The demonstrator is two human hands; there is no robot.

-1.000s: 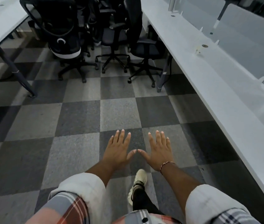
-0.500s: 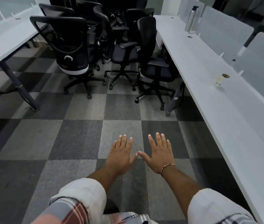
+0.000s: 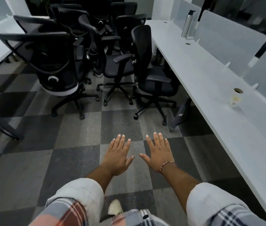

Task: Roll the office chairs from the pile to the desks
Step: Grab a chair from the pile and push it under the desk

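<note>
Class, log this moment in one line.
left hand open, empty | right hand open, empty | chairs piled ahead, untouched | desk at right

The black mesh-backed office chair (image 3: 47, 59) has see-through woven mesh in a smooth plastic frame; the long white desk top (image 3: 210, 103) is smooth, faintly sheeny; the tall silver bottle (image 3: 188, 24) looks brushed metal; the grey checkered carpet tiles (image 3: 31, 168) are rough and fibrous; the pale frosted partition panels (image 3: 230, 39) are matt, translucent.
</note>
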